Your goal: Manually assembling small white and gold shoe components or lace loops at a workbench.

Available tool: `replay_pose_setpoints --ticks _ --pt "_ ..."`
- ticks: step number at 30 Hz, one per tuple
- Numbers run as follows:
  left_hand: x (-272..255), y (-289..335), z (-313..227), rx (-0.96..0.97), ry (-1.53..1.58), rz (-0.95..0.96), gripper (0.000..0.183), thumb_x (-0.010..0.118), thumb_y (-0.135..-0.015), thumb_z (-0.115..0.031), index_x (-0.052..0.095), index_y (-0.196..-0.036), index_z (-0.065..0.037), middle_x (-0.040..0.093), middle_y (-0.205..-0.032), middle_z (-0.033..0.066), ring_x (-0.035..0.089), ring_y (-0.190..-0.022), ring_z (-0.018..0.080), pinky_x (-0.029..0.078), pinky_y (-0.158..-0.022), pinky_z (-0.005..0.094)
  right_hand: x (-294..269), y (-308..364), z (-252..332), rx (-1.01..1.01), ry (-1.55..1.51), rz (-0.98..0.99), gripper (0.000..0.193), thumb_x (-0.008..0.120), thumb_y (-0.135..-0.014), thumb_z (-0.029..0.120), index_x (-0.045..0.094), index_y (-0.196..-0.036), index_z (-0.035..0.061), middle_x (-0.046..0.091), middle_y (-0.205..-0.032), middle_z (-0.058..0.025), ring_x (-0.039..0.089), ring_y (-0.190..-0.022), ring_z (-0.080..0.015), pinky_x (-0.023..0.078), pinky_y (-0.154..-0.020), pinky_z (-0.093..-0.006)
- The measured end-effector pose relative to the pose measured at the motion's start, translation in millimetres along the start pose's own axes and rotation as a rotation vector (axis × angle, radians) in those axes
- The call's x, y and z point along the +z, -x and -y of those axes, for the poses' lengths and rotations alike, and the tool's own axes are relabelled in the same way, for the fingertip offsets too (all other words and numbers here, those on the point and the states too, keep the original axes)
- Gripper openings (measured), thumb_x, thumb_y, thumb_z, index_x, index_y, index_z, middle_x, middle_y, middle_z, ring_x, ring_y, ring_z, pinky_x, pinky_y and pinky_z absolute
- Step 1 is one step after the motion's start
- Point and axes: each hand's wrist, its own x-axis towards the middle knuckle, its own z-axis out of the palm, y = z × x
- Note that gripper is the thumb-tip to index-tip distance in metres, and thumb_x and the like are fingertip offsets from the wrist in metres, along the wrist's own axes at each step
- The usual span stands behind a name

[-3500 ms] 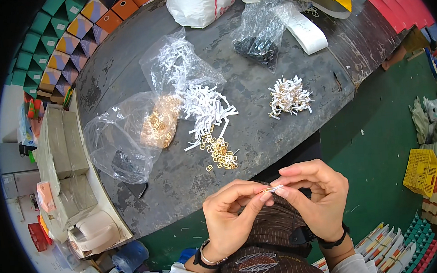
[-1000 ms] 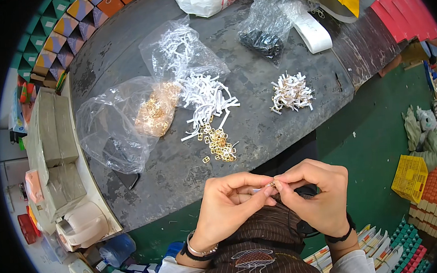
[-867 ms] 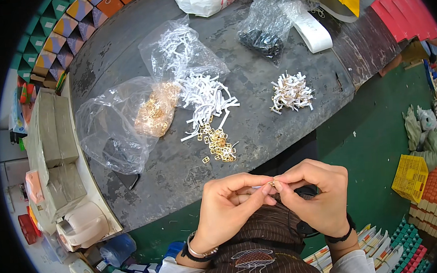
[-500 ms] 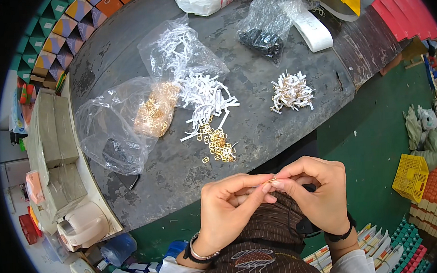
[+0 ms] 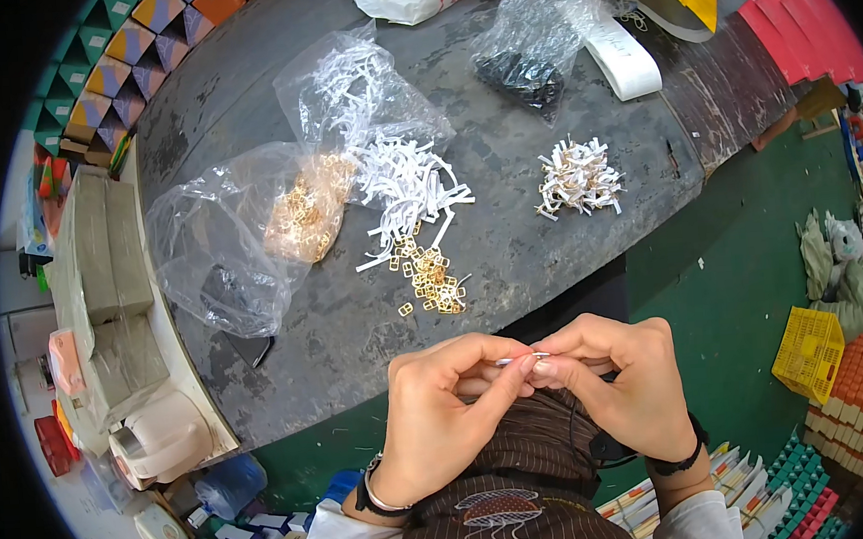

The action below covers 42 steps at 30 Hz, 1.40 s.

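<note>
In front of my apron, near the table's edge, my left hand [image 5: 447, 407] and my right hand [image 5: 624, 381] meet fingertip to fingertip. Both are closed in a pinch on a small white strip [image 5: 504, 362], mostly covered by the fingers. A bit of metal seems to be at the fingertips, but it is too small to make out. Beyond my hands lies a loose heap of gold buckles [image 5: 435, 287]. Cut white strips [image 5: 402, 184] spill from a clear bag just behind them. Farther right sits a pile of white strips with gold buckles [image 5: 579, 177].
A clear bag of gold buckles [image 5: 305, 213] rests on the dark table [image 5: 356, 333], left of the strips. A dark phone-like object [image 5: 251, 348] lies nearby. At the back are a plastic bag of black items [image 5: 528, 71] and a white ribbon roll [image 5: 627, 65].
More of the white strip now shows between my fingertips, where a golden glint showed before. Both hands stay together with only a slight shift.
</note>
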Motion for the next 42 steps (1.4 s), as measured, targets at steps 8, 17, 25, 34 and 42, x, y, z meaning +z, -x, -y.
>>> replay_pose_setpoints --ticks 8,17,25,34,42 --pt "-3.8 1.4 -1.1 -0.072 0.192 0.044 0.01 0.064 -0.087 0.0 0.065 -0.091 0.009 0.069 -0.083 0.0133 0.068 -0.073 0.014 0.056 -0.065 0.0228 0.2 1.8 1.3 0.016 -0.045 0.008 0.005 0.062 -0.085 -0.003 0.063 -0.081 -0.0066 0.069 -0.074 -0.0123 0.07 -0.07 -0.0157 0.057 -0.062 -0.0245" --pt "-18.8 0.2 -9.0 -0.207 0.331 0.17 0.009 0.062 -0.089 0.001 0.061 -0.089 0.009 0.066 -0.081 0.013 0.066 -0.071 0.0141 0.056 -0.064 0.0233 -1.3 4.9 7.4 0.039 -0.081 0.055 0.007 0.062 -0.085 -0.002 0.062 -0.079 -0.0053 0.068 -0.069 -0.011 0.069 -0.065 -0.0142 0.056 -0.058 -0.0234" --pt "-17.6 3.6 -9.3 -0.164 0.283 0.16 0.008 0.061 -0.089 0.001 0.06 -0.09 0.009 0.066 -0.081 0.0125 0.066 -0.071 0.0136 0.056 -0.063 0.0232 -0.9 8.4 5.3 0.051 -0.112 0.034 0.008 0.062 -0.085 -0.002 0.062 -0.078 -0.0056 0.068 -0.068 -0.0105 0.069 -0.063 -0.0138 0.055 -0.057 -0.0232" --pt "-13.5 5.1 -9.1 -0.135 0.268 0.116 0.008 0.06 -0.089 0.002 0.06 -0.091 0.01 0.066 -0.081 0.013 0.066 -0.071 0.0141 0.056 -0.064 0.0236 5.6 12.3 0.3 -0.004 -0.038 -0.052 0.008 0.062 -0.085 -0.001 0.061 -0.079 -0.0051 0.068 -0.068 -0.0109 0.069 -0.062 -0.0141 0.054 -0.054 -0.0222" --pt "-9.3 4.8 -8.4 -0.115 0.248 0.091 0.008 0.06 -0.089 0.003 0.06 -0.09 0.01 0.066 -0.083 0.0146 0.065 -0.072 0.0138 0.056 -0.065 0.024 7.6 13.1 -3.9 -0.002 -0.032 -0.078 0.007 0.061 -0.085 -0.001 0.06 -0.08 -0.004 0.068 -0.067 -0.0104 0.069 -0.062 -0.014 0.053 -0.053 -0.0219"
